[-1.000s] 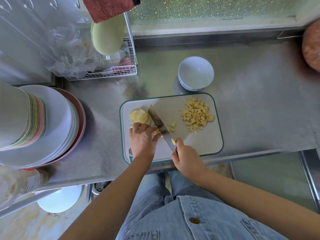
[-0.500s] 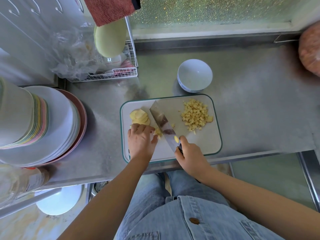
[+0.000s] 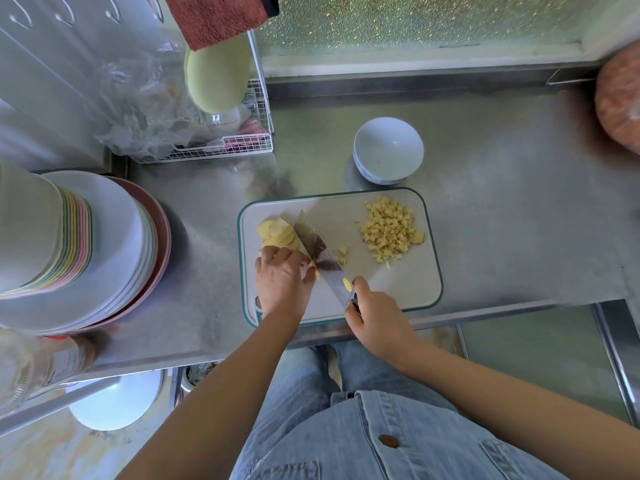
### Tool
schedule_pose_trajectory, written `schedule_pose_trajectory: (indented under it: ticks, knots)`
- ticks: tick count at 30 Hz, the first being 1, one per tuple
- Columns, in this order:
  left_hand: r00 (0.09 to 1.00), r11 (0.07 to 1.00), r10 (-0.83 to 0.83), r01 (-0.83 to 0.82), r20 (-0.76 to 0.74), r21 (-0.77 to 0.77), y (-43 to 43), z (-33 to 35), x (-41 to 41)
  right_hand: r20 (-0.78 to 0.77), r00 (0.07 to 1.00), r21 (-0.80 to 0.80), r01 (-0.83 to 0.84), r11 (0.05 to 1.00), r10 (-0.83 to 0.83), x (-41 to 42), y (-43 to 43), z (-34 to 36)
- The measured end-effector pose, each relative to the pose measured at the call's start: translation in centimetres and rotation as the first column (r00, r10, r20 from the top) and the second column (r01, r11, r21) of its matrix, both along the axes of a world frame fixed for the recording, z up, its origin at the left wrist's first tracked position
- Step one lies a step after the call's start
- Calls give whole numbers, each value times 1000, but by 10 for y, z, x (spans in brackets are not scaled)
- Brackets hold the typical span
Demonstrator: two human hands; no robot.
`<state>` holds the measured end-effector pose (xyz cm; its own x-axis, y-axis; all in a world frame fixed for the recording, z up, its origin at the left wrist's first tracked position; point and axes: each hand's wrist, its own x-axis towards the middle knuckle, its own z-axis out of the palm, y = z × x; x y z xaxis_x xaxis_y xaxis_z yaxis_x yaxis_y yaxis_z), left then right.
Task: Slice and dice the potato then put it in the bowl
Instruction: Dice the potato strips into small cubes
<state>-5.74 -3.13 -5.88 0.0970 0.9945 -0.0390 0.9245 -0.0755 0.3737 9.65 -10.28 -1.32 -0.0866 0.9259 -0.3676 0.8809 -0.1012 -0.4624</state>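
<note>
Loads of stuff sat around on that steel counter (image 3: 502, 209). A big stack of plates (image 3: 114, 244) took up the left side, with a taller pile of pastel-rimmed dishes (image 3: 38, 233) in front of it. Behind them was a white wire rack (image 3: 242, 147) with crinkled clear plastic (image 3: 138, 109) in it, and a red towel (image 3: 214, 19) hung over a pale green thing (image 3: 218, 74). Far right edge had something round and reddish (image 3: 620, 98), too blurry to make out

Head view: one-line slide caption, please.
Right hand slices yellow potato slices with steel knife on white cutting board, left hand steadying.
</note>
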Motion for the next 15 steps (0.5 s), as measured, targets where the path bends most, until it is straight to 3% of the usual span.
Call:
schedule_pose_trajectory:
  ticks: [15]
  knots:
    - [1000,999,-30,29,5,24,4,0,9,16,1000,-16,-1,1000,1,6,-1,2]
